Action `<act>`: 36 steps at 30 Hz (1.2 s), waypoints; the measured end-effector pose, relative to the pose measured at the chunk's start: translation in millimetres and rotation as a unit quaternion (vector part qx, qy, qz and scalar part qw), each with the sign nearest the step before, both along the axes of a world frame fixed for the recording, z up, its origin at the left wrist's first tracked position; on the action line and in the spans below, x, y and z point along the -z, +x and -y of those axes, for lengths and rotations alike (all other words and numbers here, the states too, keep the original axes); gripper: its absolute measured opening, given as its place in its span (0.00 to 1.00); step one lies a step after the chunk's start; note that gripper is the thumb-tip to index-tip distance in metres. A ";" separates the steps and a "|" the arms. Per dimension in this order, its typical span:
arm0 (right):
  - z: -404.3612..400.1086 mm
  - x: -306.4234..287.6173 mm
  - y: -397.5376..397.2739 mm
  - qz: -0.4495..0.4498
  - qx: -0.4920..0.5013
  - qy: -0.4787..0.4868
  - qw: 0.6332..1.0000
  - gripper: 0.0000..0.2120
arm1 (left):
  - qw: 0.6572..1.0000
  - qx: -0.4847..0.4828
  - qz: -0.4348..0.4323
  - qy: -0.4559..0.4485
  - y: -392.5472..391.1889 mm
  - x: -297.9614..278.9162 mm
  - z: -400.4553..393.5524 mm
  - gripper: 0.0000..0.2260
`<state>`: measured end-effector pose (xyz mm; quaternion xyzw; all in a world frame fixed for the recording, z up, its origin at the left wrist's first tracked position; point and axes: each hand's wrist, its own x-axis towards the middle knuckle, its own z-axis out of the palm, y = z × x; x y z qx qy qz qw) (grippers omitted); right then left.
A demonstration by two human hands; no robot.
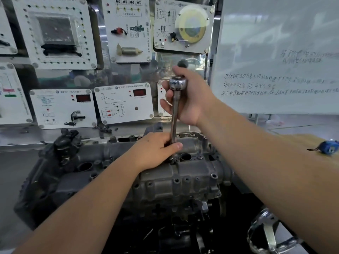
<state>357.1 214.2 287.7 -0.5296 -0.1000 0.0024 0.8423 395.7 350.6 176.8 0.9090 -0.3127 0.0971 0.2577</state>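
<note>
Left grip [157,149]: fingers and thumb curled tight round the lower end of the extension bar [174,116], knuckles resting just above the cylinder head [183,182]. The bar stands close to upright, its top leaning slightly toward 1 o'clock. Its foot meets the casting right beside an open plug well [185,157], on that well's 9 o'clock side. The tip itself is mostly hidden under the thumb.

The ratchet [178,83] sits on top of the bar, its chrome head facing the camera. Right grip [189,101]: clamped on the ratchet just behind the head, with the fingers wrapped round at 9 o'clock of the bar. The black handle end [182,63] pokes out at 12 o'clock of the fist.

The cylinder head lies lengthwise across the worktop [16,173], dark grey, at the centre of the view and running toward 8 o'clock.

Behind it, from 9 to 12 o'clock, stand white training panels [124,103] with diagrams and red displays. A whiteboard [275,52] with handwriting is at 2 o'clock. A small blue part [329,147] lies at 3 o'clock, well apart from both grips. A chrome fitting [269,233] is at 5 o'clock.
</note>
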 end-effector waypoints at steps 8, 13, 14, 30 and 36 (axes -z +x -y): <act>-12.7 -52.2 -13.2 0.087 0.045 -0.470 0.877 0.05 | 1.000 0.001 -0.004 -0.001 -2.8 0.1 -2.3 0.12; -44.2 -54.2 -26.7 0.292 0.132 -0.770 0.552 0.03 | 1.000 0.002 -0.003 0.005 -2.4 0.2 -2.6 0.13; -46.2 -46.7 -25.2 0.338 0.181 -0.795 0.470 0.08 | 1.000 0.005 -0.005 -0.005 -1.8 -0.3 -2.9 0.14; -20.8 22.5 -3.7 0.152 0.060 0.036 0.986 0.24 | 1.000 -0.003 -0.014 -0.021 -0.7 0.4 -1.6 0.14; -2.1 -9.4 -3.6 -0.004 0.058 -0.072 0.996 0.11 | 1.000 -0.007 -0.005 0.018 -2.3 -0.1 -0.2 0.15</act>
